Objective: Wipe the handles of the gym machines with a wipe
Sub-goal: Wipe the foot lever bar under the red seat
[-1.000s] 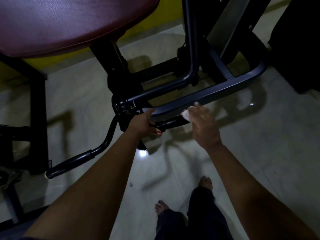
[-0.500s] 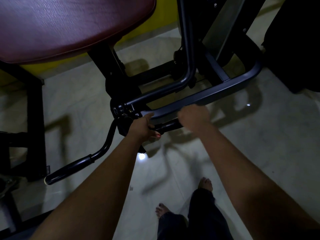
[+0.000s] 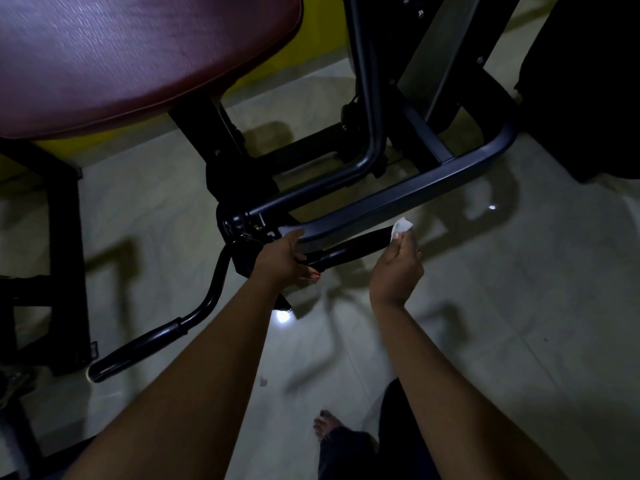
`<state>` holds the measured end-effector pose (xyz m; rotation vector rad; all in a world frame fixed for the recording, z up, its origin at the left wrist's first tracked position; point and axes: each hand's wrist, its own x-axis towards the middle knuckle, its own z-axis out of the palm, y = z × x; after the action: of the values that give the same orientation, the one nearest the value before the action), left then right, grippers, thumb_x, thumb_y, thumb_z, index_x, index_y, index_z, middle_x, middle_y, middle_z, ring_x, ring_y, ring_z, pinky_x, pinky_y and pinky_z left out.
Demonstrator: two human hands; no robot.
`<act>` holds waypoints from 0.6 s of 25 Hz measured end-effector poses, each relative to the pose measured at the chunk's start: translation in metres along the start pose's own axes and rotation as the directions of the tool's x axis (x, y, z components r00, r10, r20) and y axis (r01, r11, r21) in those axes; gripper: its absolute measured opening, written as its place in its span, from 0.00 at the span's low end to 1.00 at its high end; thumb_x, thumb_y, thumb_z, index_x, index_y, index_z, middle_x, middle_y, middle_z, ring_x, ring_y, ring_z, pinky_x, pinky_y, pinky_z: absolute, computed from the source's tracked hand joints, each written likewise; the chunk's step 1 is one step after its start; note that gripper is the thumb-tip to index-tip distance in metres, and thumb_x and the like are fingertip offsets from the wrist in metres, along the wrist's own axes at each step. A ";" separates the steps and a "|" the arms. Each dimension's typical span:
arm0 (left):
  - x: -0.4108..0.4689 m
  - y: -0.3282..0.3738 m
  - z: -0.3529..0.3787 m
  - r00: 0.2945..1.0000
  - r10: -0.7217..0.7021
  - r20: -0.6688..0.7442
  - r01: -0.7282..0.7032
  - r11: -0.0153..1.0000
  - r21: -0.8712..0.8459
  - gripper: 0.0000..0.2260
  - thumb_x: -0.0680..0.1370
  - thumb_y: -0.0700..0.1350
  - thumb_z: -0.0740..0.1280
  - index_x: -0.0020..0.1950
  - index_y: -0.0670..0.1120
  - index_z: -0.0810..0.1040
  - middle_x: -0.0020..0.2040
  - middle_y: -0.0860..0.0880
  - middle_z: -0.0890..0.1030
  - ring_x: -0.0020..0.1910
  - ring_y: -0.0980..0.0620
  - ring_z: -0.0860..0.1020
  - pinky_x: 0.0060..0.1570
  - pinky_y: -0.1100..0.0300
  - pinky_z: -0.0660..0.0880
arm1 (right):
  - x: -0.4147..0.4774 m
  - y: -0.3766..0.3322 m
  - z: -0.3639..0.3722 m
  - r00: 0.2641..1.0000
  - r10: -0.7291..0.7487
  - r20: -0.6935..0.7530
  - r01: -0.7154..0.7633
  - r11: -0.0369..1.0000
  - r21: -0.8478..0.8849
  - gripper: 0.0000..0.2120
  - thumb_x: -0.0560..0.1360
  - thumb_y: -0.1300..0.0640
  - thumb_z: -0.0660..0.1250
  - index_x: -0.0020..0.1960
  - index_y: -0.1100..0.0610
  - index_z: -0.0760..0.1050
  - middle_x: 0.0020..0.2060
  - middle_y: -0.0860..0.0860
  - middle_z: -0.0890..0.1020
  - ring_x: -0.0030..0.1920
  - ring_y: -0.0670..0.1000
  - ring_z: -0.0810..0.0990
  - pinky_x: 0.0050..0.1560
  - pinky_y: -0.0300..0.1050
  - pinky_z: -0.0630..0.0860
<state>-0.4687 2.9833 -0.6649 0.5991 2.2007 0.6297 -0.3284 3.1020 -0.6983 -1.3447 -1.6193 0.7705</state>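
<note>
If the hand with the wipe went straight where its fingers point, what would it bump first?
Probably the dark frame bar just past the wipe, though the right hand may miss it; depth is unclear.

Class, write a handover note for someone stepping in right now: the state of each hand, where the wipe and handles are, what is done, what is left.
Left hand: grips the inner end of the upper handle, steadying it.
Right hand: pinches the wipe at that handle's outer tip.
Done: probably this handle's grip, given where the wipe is.
Left: the lower handle, which has no hand on it.
</note>
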 end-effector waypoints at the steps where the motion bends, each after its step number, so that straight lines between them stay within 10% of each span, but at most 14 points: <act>1: 0.000 -0.001 0.000 1.000 -0.003 0.000 0.003 1.000 -0.024 0.44 0.65 0.35 0.79 0.76 0.49 0.61 0.60 0.38 0.79 0.59 0.43 0.78 0.58 0.46 0.77 | 0.001 -0.003 0.000 0.999 0.048 -0.016 -0.047 0.999 0.027 0.13 0.79 0.63 0.61 0.59 0.67 0.78 0.51 0.61 0.83 0.51 0.59 0.82 0.52 0.22 0.65; 3: -0.001 0.001 0.001 1.000 0.014 0.001 -0.014 0.999 -0.029 0.42 0.66 0.34 0.78 0.76 0.50 0.63 0.61 0.37 0.78 0.60 0.42 0.78 0.57 0.46 0.77 | -0.002 -0.022 -0.004 0.938 0.340 -0.067 -0.326 0.932 0.160 0.13 0.79 0.62 0.62 0.60 0.64 0.79 0.52 0.60 0.83 0.52 0.57 0.82 0.47 0.21 0.65; 7: -0.015 0.017 0.007 0.992 0.129 0.000 -0.125 0.961 0.247 0.30 0.71 0.39 0.75 0.72 0.48 0.71 0.64 0.43 0.78 0.62 0.44 0.76 0.61 0.58 0.72 | -0.002 -0.055 -0.003 0.595 0.790 0.146 -0.804 0.584 0.113 0.17 0.81 0.52 0.60 0.54 0.65 0.79 0.49 0.58 0.83 0.52 0.57 0.81 0.54 0.41 0.74; 11: -0.024 0.025 0.024 0.984 0.177 0.032 -0.178 0.922 0.343 0.25 0.73 0.54 0.67 0.69 0.52 0.72 0.65 0.47 0.78 0.66 0.42 0.73 0.68 0.49 0.65 | -0.012 -0.071 -0.021 0.220 0.778 0.588 -0.975 0.164 0.148 0.08 0.80 0.64 0.59 0.48 0.67 0.74 0.48 0.62 0.77 0.42 0.53 0.79 0.57 0.52 0.74; 15: -0.051 0.053 0.037 0.964 0.215 -0.158 -0.206 0.976 0.070 0.20 0.74 0.54 0.66 0.65 0.51 0.78 0.61 0.48 0.81 0.63 0.46 0.76 0.66 0.42 0.68 | -0.001 -0.069 -0.054 0.249 0.640 0.727 -0.967 0.126 0.220 0.14 0.78 0.66 0.60 0.63 0.68 0.72 0.54 0.63 0.80 0.42 0.54 0.81 0.45 0.45 0.77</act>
<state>-0.3983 3.0030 -0.6279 0.8441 2.3321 0.7563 -0.3092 3.0820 -0.6151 -1.5050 -0.4418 2.3307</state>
